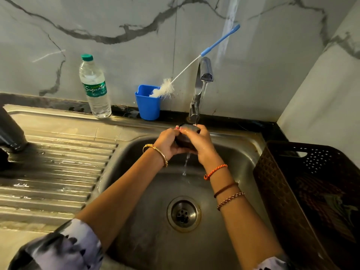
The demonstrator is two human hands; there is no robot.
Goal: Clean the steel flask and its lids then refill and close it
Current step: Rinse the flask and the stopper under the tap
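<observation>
At the centre of the frame, both hands hold a dark lid (187, 140) under the tap (202, 84), above the steel sink (148, 191). The left hand (167, 143) and right hand (198, 145) each have their grip curled tight round the lid, and water runs off it toward the drain (184, 213). On the counter (243, 124) behind, a blue cup (148, 106) holds a bottle brush (165, 88) leaning to the upper right. Left of it stands a capped plastic bottle (95, 88), partly full of water. A dark flask (11, 131) lies at the left edge on the ribbed drainboard (58, 172). A dark perforated basket (311, 191) sits at the right; its contents are unclear.
</observation>
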